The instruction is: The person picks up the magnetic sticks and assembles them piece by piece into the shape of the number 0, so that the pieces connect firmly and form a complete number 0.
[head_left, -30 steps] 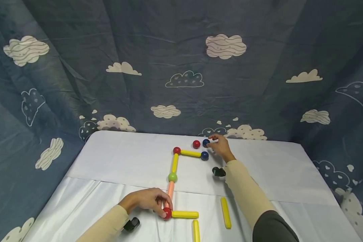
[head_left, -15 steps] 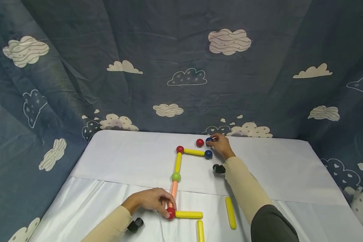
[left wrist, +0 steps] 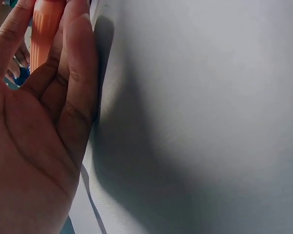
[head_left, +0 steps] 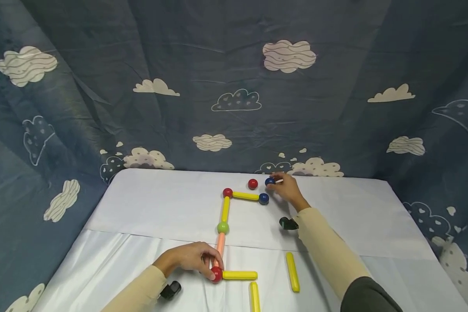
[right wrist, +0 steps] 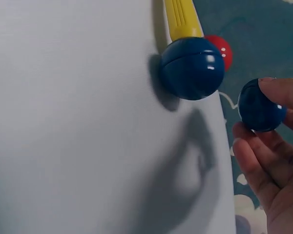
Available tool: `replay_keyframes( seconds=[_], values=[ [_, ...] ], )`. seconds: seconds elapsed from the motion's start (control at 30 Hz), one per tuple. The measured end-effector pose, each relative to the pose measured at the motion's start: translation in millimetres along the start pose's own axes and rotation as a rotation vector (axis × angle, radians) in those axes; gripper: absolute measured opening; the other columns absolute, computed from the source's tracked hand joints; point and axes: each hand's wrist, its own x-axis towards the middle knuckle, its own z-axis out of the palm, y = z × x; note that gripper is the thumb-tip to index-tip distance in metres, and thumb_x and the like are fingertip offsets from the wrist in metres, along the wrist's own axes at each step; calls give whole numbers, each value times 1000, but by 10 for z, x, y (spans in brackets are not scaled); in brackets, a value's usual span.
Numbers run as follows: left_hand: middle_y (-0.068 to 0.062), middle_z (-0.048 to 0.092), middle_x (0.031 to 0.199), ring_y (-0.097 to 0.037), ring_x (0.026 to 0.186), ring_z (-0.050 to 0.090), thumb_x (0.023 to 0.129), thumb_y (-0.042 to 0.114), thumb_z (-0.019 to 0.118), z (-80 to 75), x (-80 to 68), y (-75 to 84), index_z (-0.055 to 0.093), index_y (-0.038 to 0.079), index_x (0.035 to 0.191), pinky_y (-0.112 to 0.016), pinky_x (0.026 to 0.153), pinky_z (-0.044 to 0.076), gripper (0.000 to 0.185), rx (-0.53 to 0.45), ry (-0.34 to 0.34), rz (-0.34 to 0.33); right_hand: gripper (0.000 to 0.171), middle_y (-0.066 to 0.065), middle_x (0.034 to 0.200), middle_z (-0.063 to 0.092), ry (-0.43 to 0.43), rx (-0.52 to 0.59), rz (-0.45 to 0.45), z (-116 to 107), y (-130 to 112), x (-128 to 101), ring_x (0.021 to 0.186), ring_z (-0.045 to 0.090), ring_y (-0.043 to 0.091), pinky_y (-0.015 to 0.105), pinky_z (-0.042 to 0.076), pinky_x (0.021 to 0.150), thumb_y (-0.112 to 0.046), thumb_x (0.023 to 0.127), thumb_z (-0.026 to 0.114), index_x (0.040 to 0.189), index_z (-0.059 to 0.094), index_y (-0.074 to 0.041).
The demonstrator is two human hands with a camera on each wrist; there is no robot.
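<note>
Near the back edge of the table, my right hand pinches a blue ball between thumb and fingers. Just in front of it, another blue ball ends a yellow rod, which leads left to a red ball. From there a second yellow rod runs to a green ball, followed by an orange rod. At the near end of this chain, my left hand holds a red ball with its fingertips. A yellow rod extends right from that ball.
A loose red ball lies left of the right hand. Two separate yellow rods lie at the front right, one cut off by the frame's bottom. A dark cloud-patterned curtain hangs behind the white-covered table.
My right hand has shifted the blue ball slightly to the right, widening its gap from the loose red ball. The left hand keeps its place on the near red ball.
</note>
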Motion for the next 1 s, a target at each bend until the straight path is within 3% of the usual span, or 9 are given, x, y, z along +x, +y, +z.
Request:
replay_keyframes(
  seconds=[0.5, 0.77, 1.0],
  values=[
    [3, 60, 82, -8, 66, 48, 77, 13, 81, -23, 6, 0, 72, 24, 93, -22, 61, 36, 21, 8, -8, 20, 36, 12, 108, 65, -81, 21, -162, -85, -25, -692, 93, 59, 25, 36, 50, 78, -13, 84, 74, 117, 63, -5],
    [3, 61, 82, -8, 66, 48, 77, 14, 81, 11, 9, -6, 72, 24, 94, -21, 61, 36, 21, 3, -25, 25, 35, 4, 103, 63, -217, -63, -219, 6, 22, -1107, 84, 56, 18, 31, 49, 74, -7, 79, 77, 112, 66, -8],
    [5, 61, 84, -8, 66, 50, 77, 13, 81, -3, 0, 9, 73, 23, 95, -21, 61, 37, 21, -3, -27, 50, 34, 0, 93, 60, -325, -81, -294, 85, 30, -1311, 79, 52, 17, 25, 47, 67, -9, 78, 78, 108, 62, -6]
  ],
)
